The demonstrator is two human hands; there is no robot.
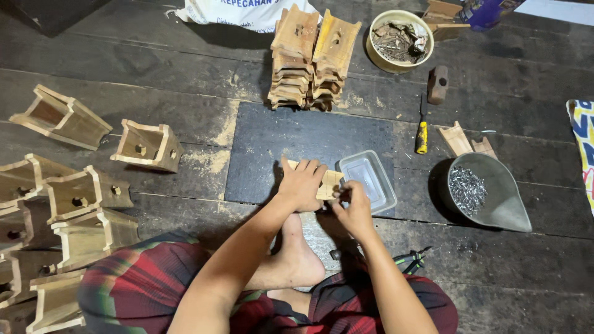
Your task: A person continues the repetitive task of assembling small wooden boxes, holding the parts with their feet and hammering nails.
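Pressing my left hand [301, 184] flat on the pale notched wooden piece [328, 184], right hand [354, 209] pinching (something unseen) beside it; I should steady it.

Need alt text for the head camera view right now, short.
Seated on a dark plank floor, a person presses the left hand on a small wooden piece while the right hand touches its edge. Nearby: a clear plastic tray, pan of nails, stacked wooden pieces.

This looks like a small woodworking workshop run on a dark plank floor [154, 55]: stacked cut wooden pieces [312, 59], finished wooden boxes [93, 198], sawdust [213, 159], a scoop of nails [489, 192] and a yellow-handled tool [421, 137], perhaps a screwdriver.
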